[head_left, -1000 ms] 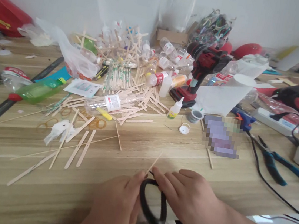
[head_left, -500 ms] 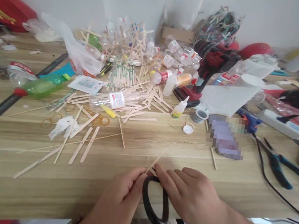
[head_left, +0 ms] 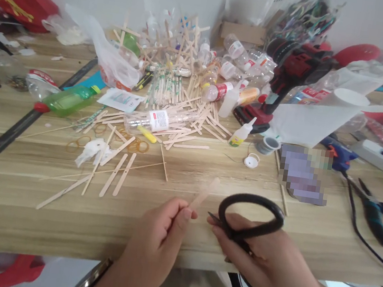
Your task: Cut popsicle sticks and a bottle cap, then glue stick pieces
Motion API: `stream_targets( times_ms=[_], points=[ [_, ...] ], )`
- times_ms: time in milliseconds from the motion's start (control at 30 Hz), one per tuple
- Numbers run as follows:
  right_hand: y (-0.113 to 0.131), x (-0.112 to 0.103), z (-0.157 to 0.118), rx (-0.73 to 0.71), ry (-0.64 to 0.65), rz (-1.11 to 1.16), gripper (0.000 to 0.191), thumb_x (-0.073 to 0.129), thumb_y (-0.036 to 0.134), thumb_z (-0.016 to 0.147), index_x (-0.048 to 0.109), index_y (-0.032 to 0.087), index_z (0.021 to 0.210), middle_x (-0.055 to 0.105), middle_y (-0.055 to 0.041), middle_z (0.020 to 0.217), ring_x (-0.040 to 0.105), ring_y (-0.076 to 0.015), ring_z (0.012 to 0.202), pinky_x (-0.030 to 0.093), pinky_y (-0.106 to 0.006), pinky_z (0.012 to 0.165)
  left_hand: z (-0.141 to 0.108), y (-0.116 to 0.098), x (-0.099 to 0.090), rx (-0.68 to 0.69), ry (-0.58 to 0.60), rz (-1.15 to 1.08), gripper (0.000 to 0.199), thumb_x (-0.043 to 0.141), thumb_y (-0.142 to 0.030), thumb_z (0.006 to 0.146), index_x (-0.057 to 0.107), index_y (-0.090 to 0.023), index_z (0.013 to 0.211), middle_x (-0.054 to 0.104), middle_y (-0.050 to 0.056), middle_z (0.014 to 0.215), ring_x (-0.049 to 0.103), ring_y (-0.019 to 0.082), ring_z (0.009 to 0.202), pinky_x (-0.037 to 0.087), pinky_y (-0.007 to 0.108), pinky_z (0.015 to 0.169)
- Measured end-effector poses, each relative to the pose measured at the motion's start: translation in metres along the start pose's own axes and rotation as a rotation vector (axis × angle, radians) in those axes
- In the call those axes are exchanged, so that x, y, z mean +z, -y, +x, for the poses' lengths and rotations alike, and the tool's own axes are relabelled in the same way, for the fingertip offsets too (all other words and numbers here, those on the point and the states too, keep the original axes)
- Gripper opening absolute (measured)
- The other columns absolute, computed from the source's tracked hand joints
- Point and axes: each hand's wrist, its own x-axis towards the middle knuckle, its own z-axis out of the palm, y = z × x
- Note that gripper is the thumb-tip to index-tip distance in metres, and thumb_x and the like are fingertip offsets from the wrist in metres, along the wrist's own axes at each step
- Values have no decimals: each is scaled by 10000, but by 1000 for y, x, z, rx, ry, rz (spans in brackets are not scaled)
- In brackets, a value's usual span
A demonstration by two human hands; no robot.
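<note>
My left hand (head_left: 161, 235) pinches a flat wooden craft stick (head_left: 205, 194) between thumb and fingers; the stick points up and away from me and is slightly blurred. Close by on the right, my right hand (head_left: 251, 248) is closed around a pair of black-handled scissors (head_left: 255, 201). Their dark tip points left toward the craft stick, apart from it, and one big loop handle stands up above the hand. Much of the scissors is hidden by my fingers. On the table to the left lie two craft sticks (head_left: 114, 175) side by side, each with a small dark hole.
A pile of craft sticks (head_left: 182, 132) and plastic bottles (head_left: 221, 92) covers the table's back middle. A red and black drill (head_left: 283, 80) stands right of it, near a glue bottle (head_left: 241, 133). Pliers (head_left: 378, 214) and a glue gun (head_left: 341, 154) lie at right.
My right hand has drawn away to the right from the craft stick and turned, swinging the scissors' loop upward. My left hand still holds the stick, now turned with its flat face showing.
</note>
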Motion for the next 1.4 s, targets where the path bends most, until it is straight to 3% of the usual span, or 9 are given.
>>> stream_targets(
  times_ms=[200, 467, 600, 800, 933, 1033, 1133, 1267, 1400],
  points=[
    [2, 0, 5, 102, 92, 76, 239, 446, 309, 952, 626, 207, 833, 635, 3, 586, 613, -139, 501, 459, -208, 480, -4, -3, 6, 163, -55, 222, 313, 352, -339, 984, 619, -210, 880, 649, -14, 677, 595, 145, 604, 393, 246, 563],
    [-1, -1, 5, 111, 146, 26, 232, 433, 304, 955, 628, 210, 870, 645, -7, 603, 632, -154, 549, 466, -222, 525, -3, -3, 7, 238, -87, 323, 267, 378, -270, 986, 580, -214, 821, 633, -31, 639, 608, 133, 581, 410, 226, 519],
    [0, 0, 9, 155, 198, 94, 216, 439, 286, 952, 618, 202, 865, 642, 2, 627, 579, -127, 515, 433, -218, 502, -4, 0, 8, 398, -146, 485, 269, 358, -209, 979, 595, -195, 854, 666, 5, 647, 644, 168, 577, 454, 252, 502],
    [-5, -2, 9, 207, 265, 220, 279, 467, 307, 942, 587, 199, 715, 595, 29, 595, 561, -109, 525, 426, -192, 495, 0, 14, 5, 639, -214, 685, 298, 330, -176, 975, 519, -145, 1203, 739, 67, 782, 693, 212, 651, 547, 318, 579],
    [-18, 1, 5, 155, 287, 85, 267, 477, 276, 934, 583, 204, 700, 622, 21, 602, 567, -112, 499, 403, -202, 471, 6, 23, 4, 575, -208, 736, 292, 310, -142, 954, 531, -199, 1136, 752, 63, 846, 708, 203, 680, 546, 301, 582],
    [-30, 3, 8, 158, 315, -21, 236, 500, 266, 922, 585, 212, 709, 665, 0, 622, 599, -144, 491, 416, -237, 478, 13, 25, 4, 361, -262, 891, 248, 327, -132, 948, 565, -188, 993, 715, 43, 662, 674, 207, 530, 483, 286, 479],
    [-44, 3, 18, 178, 347, -88, 191, 566, 258, 894, 598, 216, 710, 697, -9, 667, 635, -168, 534, 429, -250, 501, 23, 20, 6, 191, -114, 988, 211, 392, -135, 935, 578, -197, 857, 671, 24, 592, 654, 213, 501, 441, 284, 446],
    [-63, 0, 33, 182, 387, -146, 166, 631, 237, 859, 610, 220, 694, 698, 6, 661, 653, -178, 569, 409, -249, 508, 38, 7, 8, 128, 25, 1039, 173, 485, -160, 915, 597, -191, 787, 679, 59, 754, 669, 245, 679, 510, 343, 578],
    [-72, -6, 39, 170, 416, -276, 181, 632, 237, 859, 629, 222, 679, 697, 3, 631, 670, -199, 557, 373, -263, 491, 50, 4, -6, 180, -1, 1062, 57, 588, -203, 886, 633, -179, 862, 665, 75, 890, 634, 264, 810, 524, 398, 694]
  ],
)
